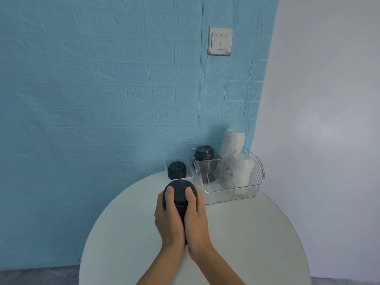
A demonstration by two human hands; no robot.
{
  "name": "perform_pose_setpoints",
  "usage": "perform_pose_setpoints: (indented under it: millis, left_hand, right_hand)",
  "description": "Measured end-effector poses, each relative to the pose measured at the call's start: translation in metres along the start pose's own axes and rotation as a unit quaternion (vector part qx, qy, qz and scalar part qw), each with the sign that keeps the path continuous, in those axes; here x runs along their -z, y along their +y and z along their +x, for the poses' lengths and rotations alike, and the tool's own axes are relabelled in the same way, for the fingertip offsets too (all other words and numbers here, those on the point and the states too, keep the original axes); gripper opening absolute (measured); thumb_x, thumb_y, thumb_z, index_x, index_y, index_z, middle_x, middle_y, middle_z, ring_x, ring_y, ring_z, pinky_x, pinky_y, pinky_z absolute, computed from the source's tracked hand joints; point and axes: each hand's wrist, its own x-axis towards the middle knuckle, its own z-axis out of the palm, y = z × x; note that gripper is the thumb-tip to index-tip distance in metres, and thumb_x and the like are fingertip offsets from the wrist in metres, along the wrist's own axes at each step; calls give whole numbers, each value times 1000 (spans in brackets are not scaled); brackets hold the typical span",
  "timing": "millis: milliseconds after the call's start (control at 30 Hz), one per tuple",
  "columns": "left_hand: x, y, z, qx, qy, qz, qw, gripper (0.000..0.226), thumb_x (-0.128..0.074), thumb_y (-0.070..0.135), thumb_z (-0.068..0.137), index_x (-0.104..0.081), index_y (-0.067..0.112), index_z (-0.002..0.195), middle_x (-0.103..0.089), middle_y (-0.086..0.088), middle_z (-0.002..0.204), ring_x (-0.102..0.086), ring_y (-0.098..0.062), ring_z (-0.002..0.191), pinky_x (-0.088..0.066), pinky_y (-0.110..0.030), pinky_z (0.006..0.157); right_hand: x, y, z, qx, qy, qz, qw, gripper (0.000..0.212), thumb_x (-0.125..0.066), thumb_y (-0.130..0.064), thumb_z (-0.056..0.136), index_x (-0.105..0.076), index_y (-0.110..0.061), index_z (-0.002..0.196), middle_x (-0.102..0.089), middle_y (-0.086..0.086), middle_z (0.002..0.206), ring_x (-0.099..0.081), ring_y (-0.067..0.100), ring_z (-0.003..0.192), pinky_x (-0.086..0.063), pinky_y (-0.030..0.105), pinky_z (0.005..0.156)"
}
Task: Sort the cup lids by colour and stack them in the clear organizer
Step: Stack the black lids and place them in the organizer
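Both hands grip a stack of black lids (pixel 179 192) above the middle of the round white table (pixel 236 233). My left hand (pixel 169 221) wraps its left side and my right hand (pixel 197 219) its right, thumbs on the top lid. The clear organizer (pixel 255 177) stands at the table's back right. Its back left compartment holds another black lid stack (pixel 203 153). Two white lid stacks rise from its right side, a tall one (pixel 232 144) at the back and a shorter one (pixel 241 169) in front.
A small clear tray (pixel 167 163) with a short stack of black lids (pixel 177 170) sits at the table's back edge, left of the organizer. A blue brick-pattern wall stands behind, with a light switch (pixel 220 41) on it. A white wall is on the right.
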Motion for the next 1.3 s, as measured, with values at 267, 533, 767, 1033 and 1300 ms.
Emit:
perform_pose_setpoints:
  millis: [267,533,767,1033,1300]
  left_hand:
    - [-71,55,19,-54,-54,-59,995,40,-57,62,81,-75,29,97,-77,4,98,-72,-18,96,-56,-46,95]
    - [-144,58,51,-12,-154,12,988,29,-51,63,93,-66,40,102,-69,11,103,-66,-15,100,-52,-44,99]
    - [-162,38,54,-21,-147,58,987,37,-48,65,93,-64,35,109,-69,4,111,-64,-21,104,-49,-50,102]
    - [-169,17,57,-20,-122,83,989,68,-35,82,80,-59,35,123,-67,5,118,-62,-24,112,-46,-50,104]
    - [-169,-4,67,-33,-113,79,990,31,-42,56,103,-53,33,121,-57,11,108,-54,-14,103,-40,-30,93]
  right_hand:
    - [18,-73,56,97,36,-32,994,16,-46,-49,103,-57,-50,114,-65,-30,106,-60,-16,99,-44,14,88]
    - [48,-104,118,100,99,-33,990,37,-40,-53,103,-54,-38,134,-63,-22,110,-60,-2,103,-46,22,85]
    - [67,-81,144,80,127,-36,988,35,-36,-53,104,-57,-36,127,-66,-15,110,-63,5,104,-48,34,98]
    - [77,-64,159,60,110,-46,991,57,-37,-71,87,-61,-38,126,-70,-9,115,-65,13,110,-50,42,103]
    - [86,-27,190,20,79,-44,996,63,-40,-83,80,-64,-44,124,-70,-14,124,-62,15,121,-44,49,111]
